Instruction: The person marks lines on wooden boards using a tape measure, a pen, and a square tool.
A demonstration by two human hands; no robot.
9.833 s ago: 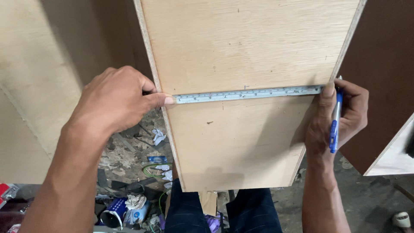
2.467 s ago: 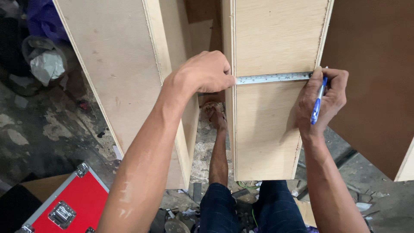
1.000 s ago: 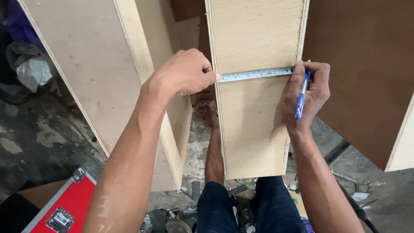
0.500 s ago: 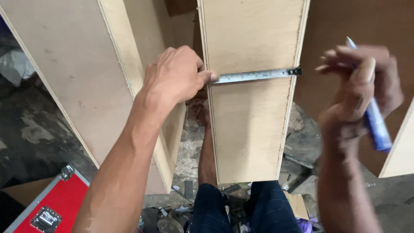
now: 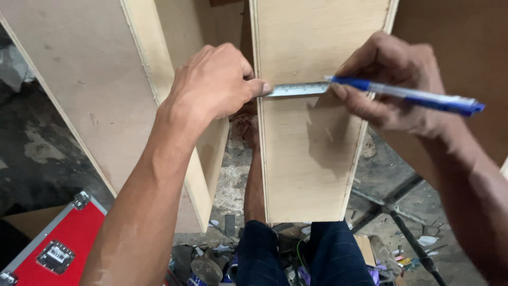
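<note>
Seen from above, a red metal-edged case [image 5: 50, 246] lies at lower left on the littered floor, beside the person's dark trousers [image 5: 301, 254]. Further out, the left hand [image 5: 214, 85] pinches one end of a steel ruler [image 5: 296, 89] against the left edge of a narrow plywood board [image 5: 309, 159]. The right hand [image 5: 394, 87] grips a blue pen [image 5: 402, 94], tip touching the ruler. A clean mark seems to need the ruler pinned flat and square.

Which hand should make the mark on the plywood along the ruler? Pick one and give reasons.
Right. The right hand already holds the blue pen, its tip at the ruler on the plywood board. The left hand pins the ruler's end at the board's edge.
</note>
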